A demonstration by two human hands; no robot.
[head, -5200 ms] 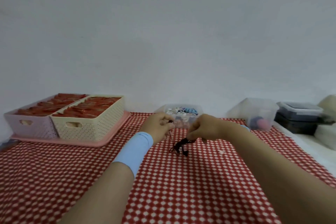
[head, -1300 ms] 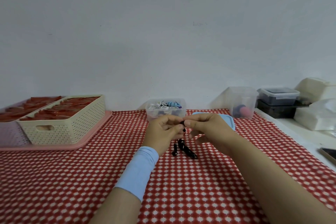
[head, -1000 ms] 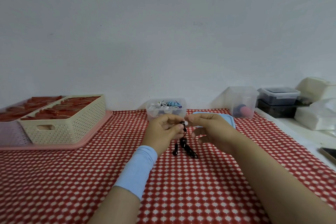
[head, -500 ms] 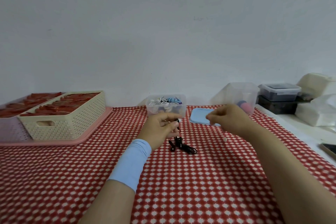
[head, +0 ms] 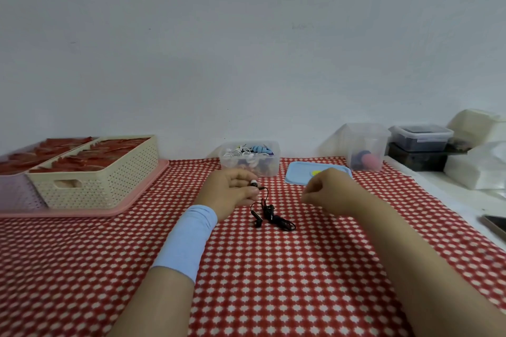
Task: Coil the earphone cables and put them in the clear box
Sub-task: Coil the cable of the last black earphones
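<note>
Mid-desk, on a red-and-white checked cloth point(head: 273, 268): a black earphone cable point(head: 273, 217), uncoiled, in a loose tangle, with one strand rising to the left hand point(head: 235, 191). Gripping a white-tipped earbud point(head: 254, 183) there between thumb and curled fingers, with a pale blue wristband point(head: 189, 241) on the wrist. Just right of the cable and not touching it, the right hand point(head: 328, 190), fingers curled in, thumb against forefinger; contents, if any, impossible to tell. Along the desk's far edge, left to right: cream woven baskets point(head: 104, 180) of red items on a pink tray point(head: 137, 200); the clear box point(head: 250, 164), lid off, already holding coiled white and blue cables; a blue lid point(head: 298, 175) flat just beside it; a second clear tub point(head: 365, 142); stacked dark containers point(head: 421, 139) toward the far right corner. Behind, a plain white wall point(head: 246, 49).
</note>
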